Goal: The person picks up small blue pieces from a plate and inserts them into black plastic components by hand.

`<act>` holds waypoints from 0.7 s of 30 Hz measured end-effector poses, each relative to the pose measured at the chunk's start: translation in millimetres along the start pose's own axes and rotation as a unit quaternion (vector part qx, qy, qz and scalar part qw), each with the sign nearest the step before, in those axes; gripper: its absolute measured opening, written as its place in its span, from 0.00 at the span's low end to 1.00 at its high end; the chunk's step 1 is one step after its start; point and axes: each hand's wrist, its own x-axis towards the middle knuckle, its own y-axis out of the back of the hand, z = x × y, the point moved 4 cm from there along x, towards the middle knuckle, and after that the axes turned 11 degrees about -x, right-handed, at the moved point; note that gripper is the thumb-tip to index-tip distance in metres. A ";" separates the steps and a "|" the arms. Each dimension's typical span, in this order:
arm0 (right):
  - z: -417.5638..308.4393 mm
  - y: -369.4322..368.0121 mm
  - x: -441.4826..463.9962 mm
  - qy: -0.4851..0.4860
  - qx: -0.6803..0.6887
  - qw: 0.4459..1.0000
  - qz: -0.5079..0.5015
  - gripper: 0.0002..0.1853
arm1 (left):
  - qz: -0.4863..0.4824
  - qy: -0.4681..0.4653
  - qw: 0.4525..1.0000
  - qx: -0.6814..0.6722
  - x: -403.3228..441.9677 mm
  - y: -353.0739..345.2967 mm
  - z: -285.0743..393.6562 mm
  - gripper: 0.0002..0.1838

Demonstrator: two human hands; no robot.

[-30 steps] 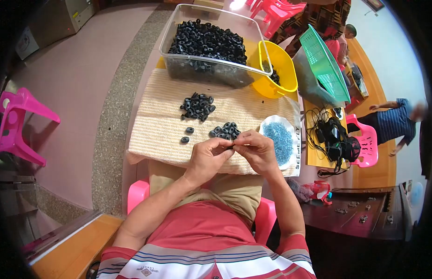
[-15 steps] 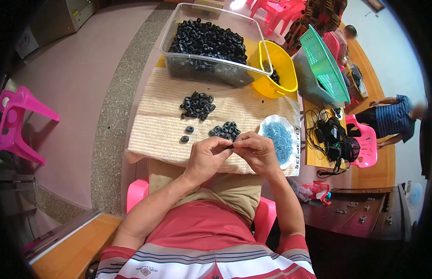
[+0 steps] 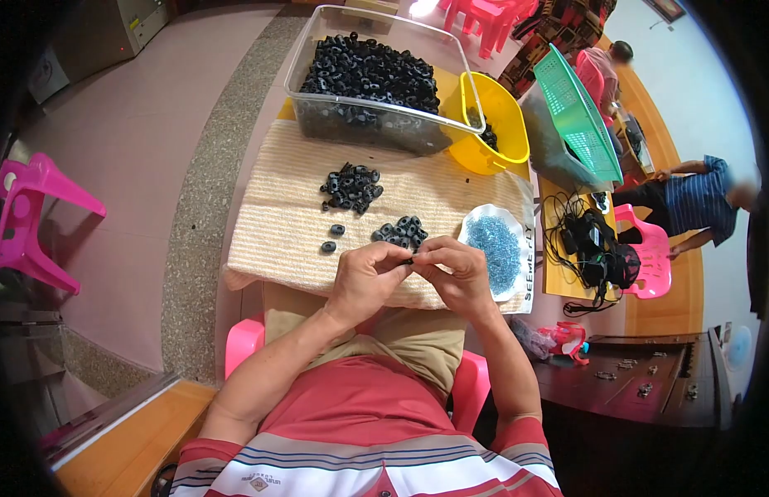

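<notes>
My left hand (image 3: 364, 282) and my right hand (image 3: 457, 273) meet over the near edge of the striped towel (image 3: 268, 199), fingertips pinched together around a small black part (image 3: 411, 261), mostly hidden by the fingers. Just beyond them lies a pile of grey-black oval pieces (image 3: 403, 232). Two single oval pieces (image 3: 338, 229) sit left of that pile, and a heap of black pieces (image 3: 351, 188) lies farther back. Right of my right hand is a white scalloped plate (image 3: 470, 217) holding small bluish, clear bits (image 3: 494, 253).
A clear bin (image 3: 376, 137) full of black pieces and a yellow basket (image 3: 517, 132) stand at the back. Right are a green basket (image 3: 571, 108), black cables (image 3: 579, 240), and a pink chair (image 3: 652, 257). A person in blue (image 3: 699, 203) stands far right; another sits behind.
Both my hands keep their pinch over the towel and have barely shifted. The person in blue at the right has changed posture, and the patterned cloth figure at the top has moved.
</notes>
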 end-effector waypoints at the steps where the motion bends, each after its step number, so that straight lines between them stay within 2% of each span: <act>1: 0.9 -0.1 -0.2 -0.001 0.002 1.000 -0.006 0.07 | -0.002 0.004 1.000 -0.019 0.0 -0.2 0.0 0.09; 3: 4.0 -1.1 -1.3 -0.002 0.007 1.000 -0.017 0.07 | -0.007 0.014 0.998 -0.056 0.1 -0.3 0.1 0.08; 6: 8.7 -2.3 -4.6 -0.032 0.059 0.997 -0.040 0.06 | -0.016 0.009 1.000 -0.009 0.3 2.0 -0.4 0.07; 9: 20.4 -7.5 -14.0 -0.114 0.165 0.977 -0.070 0.05 | -0.028 0.013 0.999 -0.016 0.1 0.7 -3.4 0.09; 15: 23.0 -5.4 -15.0 -0.207 0.252 0.936 -0.130 0.04 | -0.067 0.015 0.998 -0.014 0.7 0.5 -4.6 0.10; 18: 29.0 -4.8 -16.6 -0.223 0.242 0.930 -0.162 0.03 | -0.096 0.035 0.995 0.020 -2.4 -3.2 3.4 0.10; 21: 27.4 -7.3 -18.5 -0.228 0.241 0.933 -0.139 0.03 | -0.087 0.038 0.995 0.035 0.6 -1.6 -0.1 0.10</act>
